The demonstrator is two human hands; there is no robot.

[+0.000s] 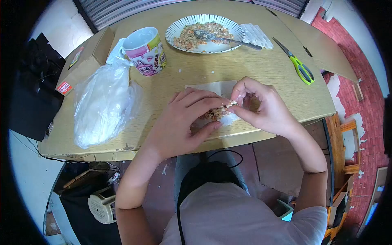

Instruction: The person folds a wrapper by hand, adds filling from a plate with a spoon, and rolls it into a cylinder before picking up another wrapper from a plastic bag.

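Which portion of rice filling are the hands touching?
The small portion on the wrapper, between left hand and right hand; the bigger heap sits on the plate.

There was one table (245, 67). On it were one mug (145, 51), one plate (173, 30), one spoon (224, 38), one pair of scissors (299, 66), one bag (102, 106), one box (83, 61) and one stack of sheets (257, 34). One filled wrapper (208, 87) sat between two hands, the left hand (183, 122) and the right hand (263, 107).
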